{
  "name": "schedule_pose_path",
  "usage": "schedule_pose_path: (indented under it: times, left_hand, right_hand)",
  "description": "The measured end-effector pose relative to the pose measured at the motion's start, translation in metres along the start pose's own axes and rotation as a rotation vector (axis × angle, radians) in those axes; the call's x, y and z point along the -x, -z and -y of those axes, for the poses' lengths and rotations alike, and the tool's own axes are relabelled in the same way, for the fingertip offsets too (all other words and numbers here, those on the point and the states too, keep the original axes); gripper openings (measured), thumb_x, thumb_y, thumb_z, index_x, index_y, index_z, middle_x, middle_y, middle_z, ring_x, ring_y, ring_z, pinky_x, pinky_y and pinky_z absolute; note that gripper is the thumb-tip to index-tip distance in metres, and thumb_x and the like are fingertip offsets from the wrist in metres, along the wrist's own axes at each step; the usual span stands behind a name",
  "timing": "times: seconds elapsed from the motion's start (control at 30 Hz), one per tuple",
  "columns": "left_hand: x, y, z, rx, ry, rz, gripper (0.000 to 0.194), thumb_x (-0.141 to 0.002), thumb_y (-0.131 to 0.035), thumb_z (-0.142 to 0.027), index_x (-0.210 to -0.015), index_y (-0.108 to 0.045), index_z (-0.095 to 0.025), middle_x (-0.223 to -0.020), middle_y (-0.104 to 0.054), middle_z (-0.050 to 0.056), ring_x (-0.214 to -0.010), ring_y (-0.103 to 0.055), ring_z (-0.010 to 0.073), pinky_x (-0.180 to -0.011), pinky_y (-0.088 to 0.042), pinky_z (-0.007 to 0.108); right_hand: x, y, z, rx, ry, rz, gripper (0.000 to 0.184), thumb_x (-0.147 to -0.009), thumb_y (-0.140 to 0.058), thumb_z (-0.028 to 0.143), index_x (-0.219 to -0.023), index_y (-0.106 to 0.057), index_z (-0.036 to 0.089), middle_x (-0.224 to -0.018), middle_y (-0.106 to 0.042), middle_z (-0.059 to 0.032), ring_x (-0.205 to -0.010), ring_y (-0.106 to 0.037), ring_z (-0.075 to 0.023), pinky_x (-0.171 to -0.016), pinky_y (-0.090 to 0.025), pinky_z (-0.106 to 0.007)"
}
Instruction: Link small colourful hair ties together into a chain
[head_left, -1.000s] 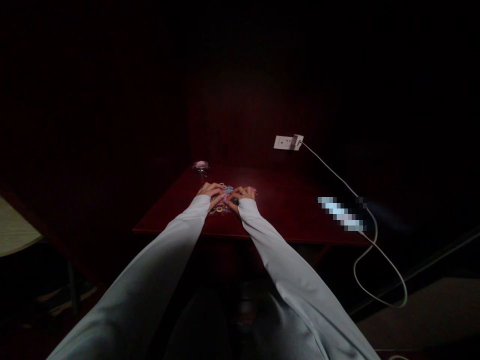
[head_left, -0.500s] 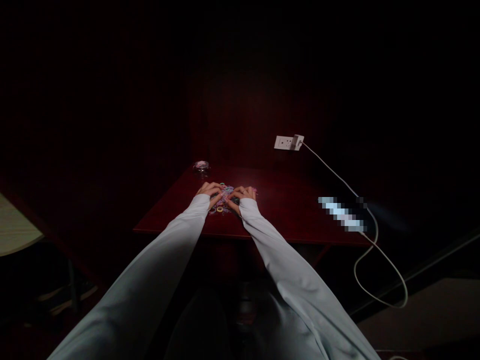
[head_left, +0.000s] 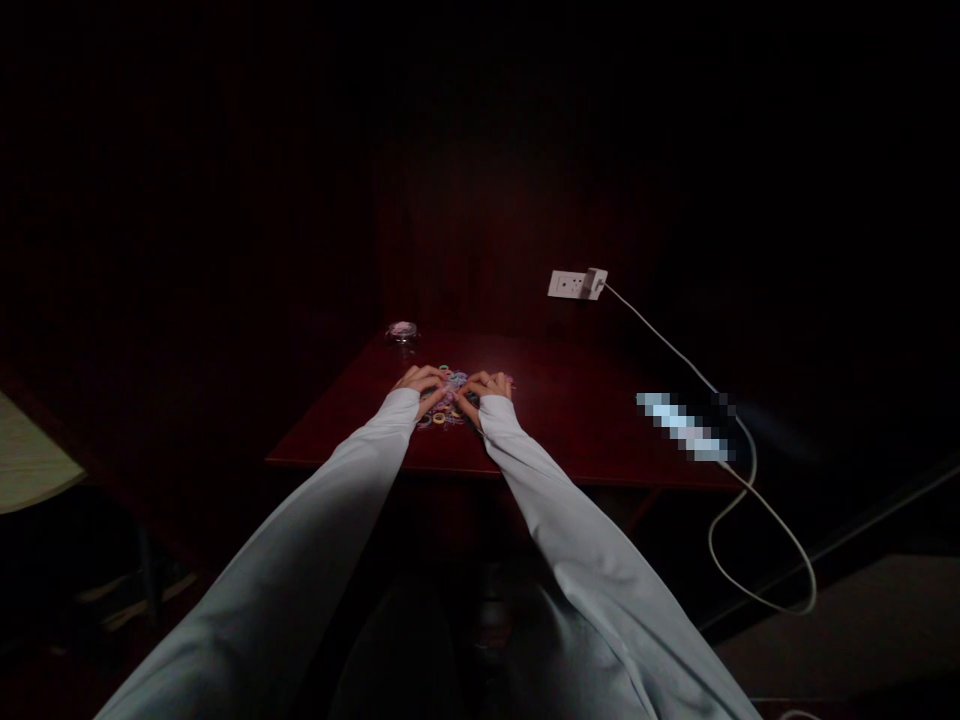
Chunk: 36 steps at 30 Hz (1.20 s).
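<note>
A loose heap of small, multicoloured hair ties (head_left: 439, 420) lies on the dark red table (head_left: 337, 430), partly covered by my hands. My left hand (head_left: 420, 382) is at the heap's left side, its thumb and fingertips closing on some ties near the middle. Opposite it, my right hand (head_left: 489, 386) bends inward with thumb and fingertips pinched at the same spot. The fingertips of both hands almost meet over pale pinkish ties, too small to make out singly. A few pink ties (head_left: 511, 381) show just beyond my right hand.
A clear jar (head_left: 403, 336) with something pink at its top stands at the table's back left. A wall socket (head_left: 566, 285) holds a white charger, whose cable (head_left: 660, 340) runs to a blurred-out bright device (head_left: 684, 427) at the right. A pale round tabletop (head_left: 34, 460) juts in at left.
Both hands stay over the heap of hair ties; only the fingers shift slightly. The right fingers have changed their bend a little. The jar, cable and device stay in place.
</note>
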<state>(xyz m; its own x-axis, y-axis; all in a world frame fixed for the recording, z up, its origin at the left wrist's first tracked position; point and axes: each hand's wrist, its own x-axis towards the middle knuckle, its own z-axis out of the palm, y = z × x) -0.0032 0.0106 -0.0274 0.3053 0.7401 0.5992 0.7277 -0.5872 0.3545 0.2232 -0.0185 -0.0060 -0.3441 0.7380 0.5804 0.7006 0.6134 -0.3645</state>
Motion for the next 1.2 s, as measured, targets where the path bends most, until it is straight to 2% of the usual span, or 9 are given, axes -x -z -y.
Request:
schedule_pose_path:
  times: [0.27, 0.43, 0.77, 1.2]
  left_hand:
    - [-0.001, -0.002, 0.006, -0.010, -0.012, -0.003, 0.023, -0.100, -0.066, -0.044, -0.092, -0.079, -0.026, -0.122, -0.076, 0.005, -0.101, -0.064, 0.0231, -0.096, -0.054, 0.040]
    - [0.000, -0.001, 0.004, -0.017, -0.006, -0.011, 0.023, -0.101, -0.065, -0.042, -0.091, -0.078, -0.026, -0.121, -0.076, 0.004, -0.100, -0.064, 0.0215, -0.096, -0.054, 0.038]
    - [0.001, 0.001, -0.002, -0.043, 0.015, 0.000, 0.021, -0.102, -0.064, -0.040, -0.092, -0.076, -0.026, -0.123, -0.076, 0.004, -0.104, -0.063, 0.0227, -0.096, -0.052, 0.038]
    - [0.000, -0.002, 0.001, -0.047, -0.006, -0.018, 0.016, -0.096, -0.066, -0.032, -0.084, -0.073, -0.024, -0.123, -0.077, 0.004, -0.104, -0.065, 0.0229, -0.093, -0.053, 0.037]
  right_hand:
    - [0.000, -0.001, -0.003, 0.018, 0.021, 0.001, 0.036, -0.110, -0.055, 0.049, -0.103, -0.082, 0.027, -0.122, -0.073, -0.0074, -0.115, -0.048, -0.0277, -0.103, -0.035, -0.042]
    - [-0.002, -0.005, -0.006, 0.044, 0.023, 0.000, 0.030, -0.109, -0.058, 0.046, -0.104, -0.081, 0.027, -0.125, -0.072, -0.0072, -0.116, -0.048, -0.0276, -0.103, -0.035, -0.042]
    - [-0.008, -0.018, -0.009, 0.092, -0.050, 0.002, 0.026, -0.106, -0.063, 0.044, -0.099, -0.081, 0.026, -0.126, -0.072, -0.0073, -0.115, -0.048, -0.0283, -0.104, -0.035, -0.043]
    - [-0.010, -0.013, -0.001, 0.126, -0.068, 0.040, 0.023, -0.104, -0.066, 0.042, -0.099, -0.081, 0.025, -0.130, -0.071, -0.0069, -0.115, -0.047, -0.0282, -0.103, -0.034, -0.042]
